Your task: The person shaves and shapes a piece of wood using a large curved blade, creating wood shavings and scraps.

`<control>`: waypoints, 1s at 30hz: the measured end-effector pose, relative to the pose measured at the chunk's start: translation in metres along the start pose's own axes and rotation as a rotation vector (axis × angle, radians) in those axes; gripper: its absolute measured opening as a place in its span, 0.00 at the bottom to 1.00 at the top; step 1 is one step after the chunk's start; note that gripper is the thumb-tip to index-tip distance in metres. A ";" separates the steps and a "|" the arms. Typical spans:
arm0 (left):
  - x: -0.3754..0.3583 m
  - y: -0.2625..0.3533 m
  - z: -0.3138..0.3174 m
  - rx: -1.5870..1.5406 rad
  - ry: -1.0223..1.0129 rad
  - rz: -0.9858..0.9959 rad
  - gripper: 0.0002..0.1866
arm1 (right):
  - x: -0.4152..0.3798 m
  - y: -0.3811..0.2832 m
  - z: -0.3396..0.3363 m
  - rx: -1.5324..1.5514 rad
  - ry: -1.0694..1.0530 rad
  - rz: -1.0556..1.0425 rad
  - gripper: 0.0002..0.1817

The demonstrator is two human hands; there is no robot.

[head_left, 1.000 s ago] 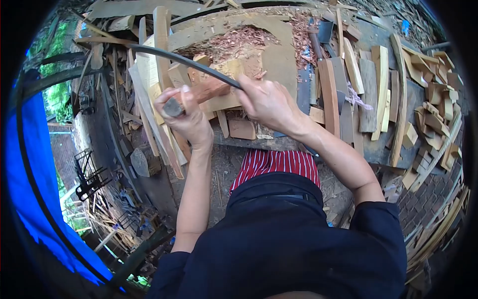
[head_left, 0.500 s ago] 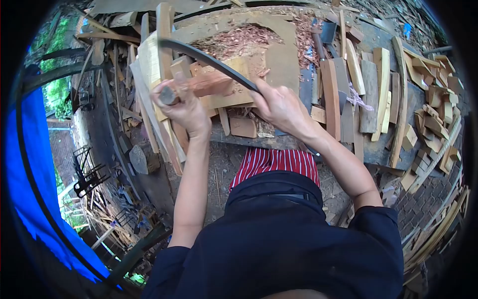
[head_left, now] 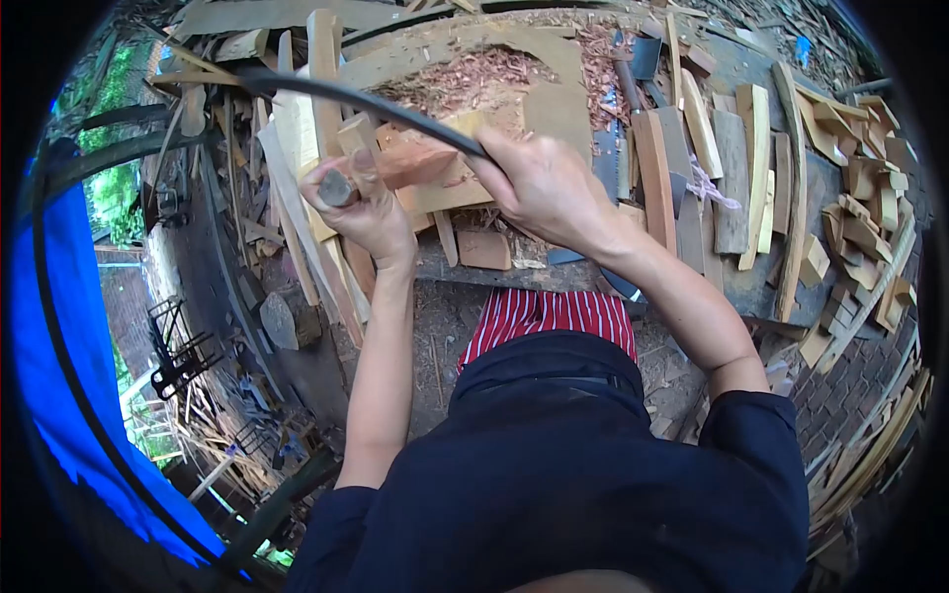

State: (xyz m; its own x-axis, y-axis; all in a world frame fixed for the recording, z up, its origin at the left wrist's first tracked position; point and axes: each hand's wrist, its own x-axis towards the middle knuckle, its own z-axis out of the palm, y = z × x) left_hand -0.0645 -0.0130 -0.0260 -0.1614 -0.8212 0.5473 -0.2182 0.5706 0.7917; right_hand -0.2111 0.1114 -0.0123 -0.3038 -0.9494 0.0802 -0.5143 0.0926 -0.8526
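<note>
My left hand [head_left: 361,208] is wrapped round the near end of a reddish wooden piece [head_left: 420,163], whose dark, rounded end shows by the thumb. The piece reaches right over a pale wood block [head_left: 499,114]. In my right hand [head_left: 549,188] is the grip of a long dark curved blade [head_left: 376,102]; its handle is mostly hidden by the fingers. The blade slants up and left, above the wooden piece and apart from it.
Reddish shavings [head_left: 474,74] lie on a board behind the block. Wooden strips and a saw [head_left: 609,163] are on the bench to the right. Cut blocks [head_left: 870,212] are heaped farther right. A blue tarp [head_left: 59,346] hangs at the left.
The blade has swung up and its tip has gone left, with my right hand slightly higher and to the left. My left hand and the wooden piece have hardly moved.
</note>
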 end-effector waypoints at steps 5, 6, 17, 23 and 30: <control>0.004 -0.003 -0.005 -0.082 0.016 -0.143 0.20 | 0.001 -0.029 -0.009 0.134 0.130 -0.029 0.12; 0.004 -0.006 -0.006 0.016 0.013 -0.001 0.20 | -0.007 -0.014 0.006 0.015 0.017 0.058 0.13; 0.004 -0.003 -0.007 0.002 0.014 -0.076 0.20 | 0.016 -0.035 -0.019 0.208 0.147 -0.084 0.12; -0.001 -0.010 -0.013 -0.062 0.120 -0.130 0.18 | -0.020 0.041 0.039 -0.131 -0.273 0.289 0.15; 0.000 0.005 0.006 0.051 -0.009 0.000 0.17 | -0.004 -0.011 -0.009 0.119 -0.068 0.088 0.11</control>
State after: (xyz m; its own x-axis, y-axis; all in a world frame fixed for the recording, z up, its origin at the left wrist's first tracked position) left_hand -0.0715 -0.0102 -0.0237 -0.1696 -0.8211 0.5450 -0.2666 0.5706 0.7768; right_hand -0.2112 0.1172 0.0013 -0.2865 -0.9576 -0.0291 -0.3883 0.1439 -0.9102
